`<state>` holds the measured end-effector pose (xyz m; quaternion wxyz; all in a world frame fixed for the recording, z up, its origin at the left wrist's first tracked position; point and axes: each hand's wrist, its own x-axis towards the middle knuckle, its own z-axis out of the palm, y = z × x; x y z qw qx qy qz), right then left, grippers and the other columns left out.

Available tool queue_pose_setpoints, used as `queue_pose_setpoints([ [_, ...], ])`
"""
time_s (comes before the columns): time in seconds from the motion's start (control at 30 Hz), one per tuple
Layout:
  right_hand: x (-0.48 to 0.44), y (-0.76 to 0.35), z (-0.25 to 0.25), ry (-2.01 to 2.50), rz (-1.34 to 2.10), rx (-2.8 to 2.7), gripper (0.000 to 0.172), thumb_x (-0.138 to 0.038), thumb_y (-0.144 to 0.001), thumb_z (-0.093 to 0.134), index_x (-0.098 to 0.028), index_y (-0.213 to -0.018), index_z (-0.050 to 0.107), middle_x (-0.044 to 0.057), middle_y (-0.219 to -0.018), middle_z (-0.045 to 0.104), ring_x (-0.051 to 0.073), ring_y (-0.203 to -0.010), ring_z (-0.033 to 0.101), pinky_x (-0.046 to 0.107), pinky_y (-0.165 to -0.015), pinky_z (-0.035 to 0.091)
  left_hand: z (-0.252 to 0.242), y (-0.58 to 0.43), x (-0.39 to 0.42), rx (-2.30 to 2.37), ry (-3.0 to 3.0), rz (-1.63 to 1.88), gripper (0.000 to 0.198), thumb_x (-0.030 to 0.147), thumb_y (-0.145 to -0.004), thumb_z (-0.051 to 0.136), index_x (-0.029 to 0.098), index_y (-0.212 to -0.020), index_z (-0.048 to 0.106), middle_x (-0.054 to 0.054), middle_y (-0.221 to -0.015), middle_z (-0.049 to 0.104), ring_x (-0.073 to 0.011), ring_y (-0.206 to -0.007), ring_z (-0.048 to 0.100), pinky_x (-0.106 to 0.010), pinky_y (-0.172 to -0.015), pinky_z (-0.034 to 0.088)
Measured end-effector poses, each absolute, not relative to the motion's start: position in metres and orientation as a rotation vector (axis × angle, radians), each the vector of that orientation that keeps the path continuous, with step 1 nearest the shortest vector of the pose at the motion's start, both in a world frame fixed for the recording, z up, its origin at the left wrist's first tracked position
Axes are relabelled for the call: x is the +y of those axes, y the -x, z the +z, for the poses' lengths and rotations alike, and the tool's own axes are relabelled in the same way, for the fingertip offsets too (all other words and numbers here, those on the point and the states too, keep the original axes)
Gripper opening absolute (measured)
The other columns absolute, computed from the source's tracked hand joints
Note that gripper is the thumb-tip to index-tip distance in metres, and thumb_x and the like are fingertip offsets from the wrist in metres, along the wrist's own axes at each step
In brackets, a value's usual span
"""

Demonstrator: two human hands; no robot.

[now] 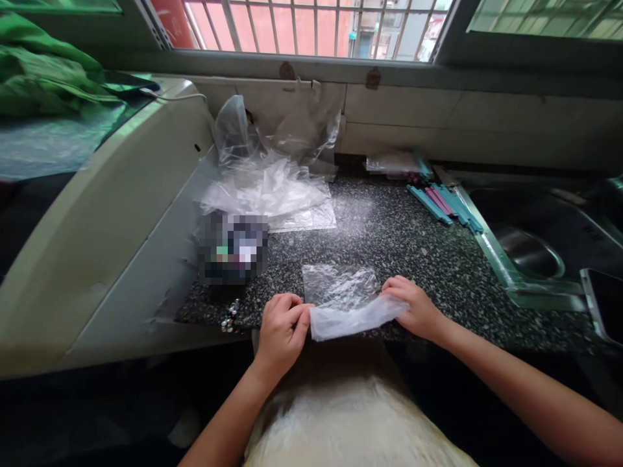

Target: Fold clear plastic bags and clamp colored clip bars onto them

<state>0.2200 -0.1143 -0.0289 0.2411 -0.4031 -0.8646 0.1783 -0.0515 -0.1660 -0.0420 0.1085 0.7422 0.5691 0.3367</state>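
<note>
Where the scene begins at the far left, a crumpled green cloth (pixel 43 65) lies heaped beside a large pale casing (pixel 121 168) that slopes down along the left end of the dark speckled desk (pixel 389 240). A white cable (pixel 182 96) runs across the casing's far end. Next to it on the desk, toward the far side, sits a loose pile of translucent plastic bags (pixel 272 185); just nearer is an item blurred into blocks (pixel 233 250), too masked to identify. A small cluster of shiny beads (pixel 230 316) rests close to the near edge.

Right of the beads, the left hand (pixel 285 327) has its fingers pinched on the left end of a clear plastic bag (pixel 357 319). This bag is at the desk's near edge, midway along: its far part lies flat and wrinkled on the surface, its near part forms a whiter band stretched between the hands. The right hand (pixel 413 308) grips the band's right end with bent fingers.

Farther off to the right, near the wall, is a clear packet (pixel 394 163), with teal and pink strips (pixel 445 206) fanned out just nearer. Beyond them to the right comes a sink (pixel 584 230) with a round metal bowl (pixel 530 253), and a phone-like device (pixel 603 308) at the right edge.
</note>
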Motion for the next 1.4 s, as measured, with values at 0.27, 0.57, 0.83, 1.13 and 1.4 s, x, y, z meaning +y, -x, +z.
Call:
queue_pose_setpoints([
  [0.27, -0.104, -0.202, -0.026, 1.511, 0.349, -2.325, 0.038, -0.032, -0.083, 0.046, -0.018, -0.048, 0.047, 0.001, -0.055, 0.053, 0.011, -0.055, 0.048, 0.024, -0.054, 0.032, -0.049, 0.039, -0.158, 1.935, -2.161, 1.008, 0.028, 0.024, -0.086, 0.046, 0.018, -0.060, 0.055, -0.002, -0.067, 0.057, -0.0166, -0.070, 0.049, -0.032, -0.067, 0.034],
  [0.57, -0.094, -0.197, -0.022, 1.755, 0.195, -2.314, 0.036, -0.037, -0.080, 0.050, -0.019, -0.049, 0.050, -0.001, -0.051, 0.052, 0.011, -0.049, 0.046, 0.024, -0.047, 0.023, -0.054, 0.034, -0.159, 2.099, -2.224, 1.064, 0.026, 0.019, -0.082, 0.050, 0.019, -0.056, 0.049, -0.001, -0.064, 0.055, -0.0167, -0.067, 0.047, -0.031, -0.065, 0.033],
  [0.83, -0.098, -0.207, -0.020, 1.259, 0.112, -2.264, 0.018, -0.032, -0.084, 0.052, -0.019, -0.074, 0.059, 0.004, -0.072, 0.059, 0.014, -0.066, 0.055, 0.025, -0.060, 0.040, -0.058, 0.036, -0.165, 1.961, -2.236, 1.348, 0.023, 0.015, -0.079, 0.051, 0.019, -0.056, 0.050, -0.001, -0.063, 0.054, -0.0142, -0.065, 0.048, -0.029, -0.064, 0.038],
  [1.13, -0.103, -0.203, -0.031, 0.823, -0.133, -2.618, 0.020, -0.017, -0.087, 0.047, -0.018, -0.095, 0.065, 0.006, -0.077, 0.063, 0.015, -0.068, 0.048, 0.028, -0.065, 0.041, -0.068, 0.041, -0.174, 1.651, -2.386, 1.551, 0.015, 0.009, -0.074, 0.054, 0.019, -0.063, 0.050, 0.000, -0.063, 0.053, -0.0138, -0.066, 0.051, -0.029, -0.063, 0.044],
  [1.4, -0.096, -0.209, -0.032, 0.754, -0.074, -2.664, 0.026, -0.013, -0.088, 0.043, -0.021, -0.098, 0.066, 0.005, -0.080, 0.063, 0.013, -0.071, 0.051, 0.026, -0.065, 0.043, -0.065, 0.065, -0.177, 1.360, -2.910, 1.447, 0.030, 0.046, -0.075, 0.061, 0.023, -0.093, 0.061, -0.003, -0.077, 0.057, -0.0165, -0.079, 0.053, -0.034, -0.083, 0.047],
])
